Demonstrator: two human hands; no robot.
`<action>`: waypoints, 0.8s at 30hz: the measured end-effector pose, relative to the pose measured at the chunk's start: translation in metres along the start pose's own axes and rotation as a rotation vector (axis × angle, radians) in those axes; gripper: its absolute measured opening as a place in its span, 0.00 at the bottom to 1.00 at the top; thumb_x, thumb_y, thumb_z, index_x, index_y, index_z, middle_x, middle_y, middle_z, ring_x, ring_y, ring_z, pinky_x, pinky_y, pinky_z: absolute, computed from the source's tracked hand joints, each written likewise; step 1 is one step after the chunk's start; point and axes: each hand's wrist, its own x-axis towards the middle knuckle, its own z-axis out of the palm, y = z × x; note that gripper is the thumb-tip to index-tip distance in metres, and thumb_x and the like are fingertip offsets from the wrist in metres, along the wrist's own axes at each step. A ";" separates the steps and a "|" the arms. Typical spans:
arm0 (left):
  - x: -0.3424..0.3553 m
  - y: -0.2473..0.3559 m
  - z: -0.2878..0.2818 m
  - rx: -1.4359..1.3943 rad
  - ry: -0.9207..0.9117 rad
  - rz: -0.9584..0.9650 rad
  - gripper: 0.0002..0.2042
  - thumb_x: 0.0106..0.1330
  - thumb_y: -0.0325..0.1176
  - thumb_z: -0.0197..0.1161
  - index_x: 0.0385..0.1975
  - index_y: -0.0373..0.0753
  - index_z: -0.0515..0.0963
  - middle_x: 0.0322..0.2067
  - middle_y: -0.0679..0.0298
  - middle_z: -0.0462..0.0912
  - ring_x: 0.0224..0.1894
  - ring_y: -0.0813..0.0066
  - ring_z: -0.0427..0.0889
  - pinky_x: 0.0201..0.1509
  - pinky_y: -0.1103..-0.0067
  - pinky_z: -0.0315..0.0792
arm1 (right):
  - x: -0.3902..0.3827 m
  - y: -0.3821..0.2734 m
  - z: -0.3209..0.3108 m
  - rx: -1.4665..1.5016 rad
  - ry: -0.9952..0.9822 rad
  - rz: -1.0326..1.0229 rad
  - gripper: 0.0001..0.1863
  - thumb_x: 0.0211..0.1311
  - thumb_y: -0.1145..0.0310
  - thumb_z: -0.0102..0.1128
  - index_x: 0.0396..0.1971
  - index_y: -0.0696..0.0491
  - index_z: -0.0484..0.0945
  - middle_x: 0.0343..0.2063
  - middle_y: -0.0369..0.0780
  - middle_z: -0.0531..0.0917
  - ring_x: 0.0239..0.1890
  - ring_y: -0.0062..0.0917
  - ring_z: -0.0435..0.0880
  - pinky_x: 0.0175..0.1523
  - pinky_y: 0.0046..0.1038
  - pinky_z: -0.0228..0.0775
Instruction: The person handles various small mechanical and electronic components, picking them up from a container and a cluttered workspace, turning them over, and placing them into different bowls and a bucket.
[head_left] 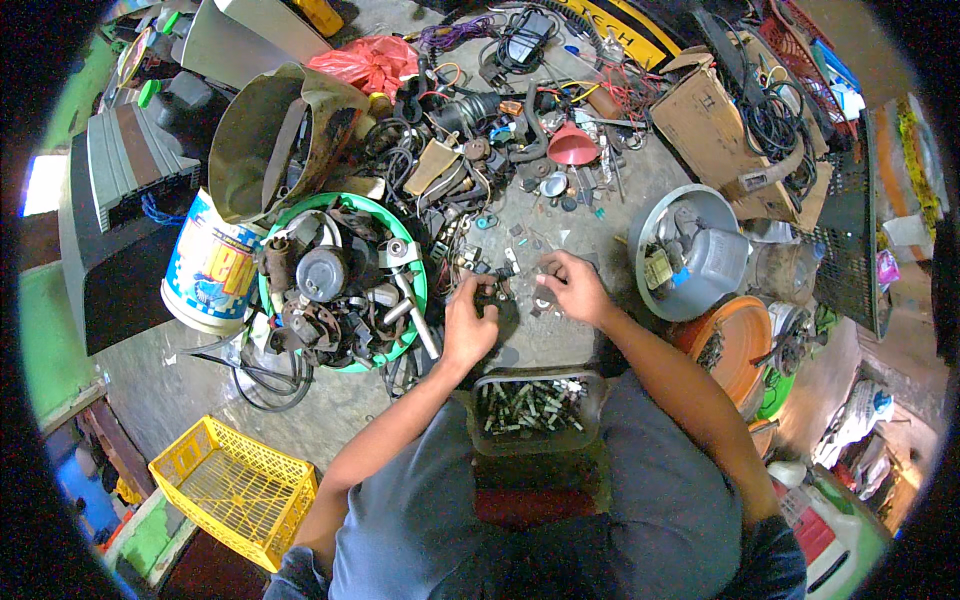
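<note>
Both my hands reach over a scatter of small parts on the grey floor. My left hand (470,317) is by a cluster of small dark parts (488,272). Its fingers bend over them, and the thumb stands apart. Opposite it, my right hand (578,288) has its fingertips drawn together low over the floor; anything between them is too small to make out. Small flat bits (520,240) lie just beyond both hands. Between my legs stands a grey plastic tub (537,440) holding many small, pale, cylinder-like pieces.
A green basin (420,290) heaped with metal parts sits left, beside a white patterned bucket (190,270). Rightward are a grey bucket (645,225) and orange basin (760,335). Beyond lie cables, a red funnel (573,145) and a cardboard box (700,115). A yellow crate (285,515) is lower left.
</note>
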 end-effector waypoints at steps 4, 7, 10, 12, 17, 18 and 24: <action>0.001 0.007 0.001 -0.085 -0.040 0.014 0.16 0.57 0.19 0.57 0.46 0.33 0.76 0.41 0.49 0.80 0.48 0.49 0.80 0.56 0.67 0.72 | -0.011 -0.002 -0.006 0.681 -0.088 0.384 0.18 0.71 0.58 0.59 0.49 0.58 0.77 0.39 0.37 0.84 0.40 0.21 0.83 0.40 0.30 0.76; 0.003 0.019 0.000 -0.121 -0.102 0.057 0.15 0.60 0.21 0.58 0.48 0.34 0.76 0.43 0.51 0.81 0.50 0.54 0.80 0.58 0.69 0.71 | -0.020 -0.015 -0.005 0.900 -0.077 0.447 0.19 0.74 0.55 0.54 0.50 0.56 0.78 0.39 0.34 0.84 0.38 0.22 0.83 0.39 0.29 0.76; 0.004 0.026 0.001 -0.131 -0.139 0.128 0.15 0.62 0.22 0.58 0.49 0.35 0.76 0.46 0.53 0.82 0.52 0.58 0.80 0.60 0.70 0.70 | -0.028 -0.032 -0.015 0.999 -0.184 0.382 0.17 0.77 0.57 0.49 0.49 0.54 0.76 0.40 0.34 0.82 0.38 0.21 0.82 0.44 0.27 0.74; 0.005 0.034 0.007 -0.159 -0.155 0.205 0.16 0.62 0.23 0.58 0.51 0.35 0.76 0.46 0.52 0.80 0.51 0.55 0.80 0.58 0.70 0.71 | -0.032 -0.033 -0.018 0.956 -0.171 0.328 0.17 0.75 0.57 0.52 0.50 0.55 0.77 0.41 0.35 0.83 0.38 0.21 0.83 0.40 0.27 0.76; 0.003 0.044 0.013 -0.112 -0.157 0.239 0.19 0.66 0.27 0.60 0.57 0.34 0.74 0.52 0.53 0.80 0.56 0.60 0.79 0.62 0.70 0.69 | -0.045 -0.062 -0.042 0.792 -0.103 0.123 0.15 0.72 0.64 0.57 0.50 0.58 0.75 0.42 0.39 0.83 0.40 0.22 0.83 0.42 0.26 0.77; 0.004 0.047 0.013 -0.125 -0.158 0.233 0.19 0.67 0.27 0.60 0.58 0.34 0.73 0.53 0.54 0.80 0.57 0.62 0.78 0.62 0.71 0.69 | -0.047 -0.064 -0.047 0.790 -0.070 0.083 0.15 0.70 0.65 0.60 0.50 0.59 0.75 0.42 0.40 0.83 0.38 0.21 0.83 0.40 0.25 0.78; -0.001 0.063 0.025 -0.218 -0.269 0.062 0.21 0.70 0.29 0.59 0.62 0.33 0.70 0.55 0.54 0.77 0.58 0.67 0.76 0.63 0.72 0.69 | -0.079 -0.058 -0.084 0.719 0.139 -0.099 0.20 0.63 0.69 0.68 0.52 0.59 0.75 0.41 0.40 0.83 0.43 0.21 0.82 0.43 0.25 0.77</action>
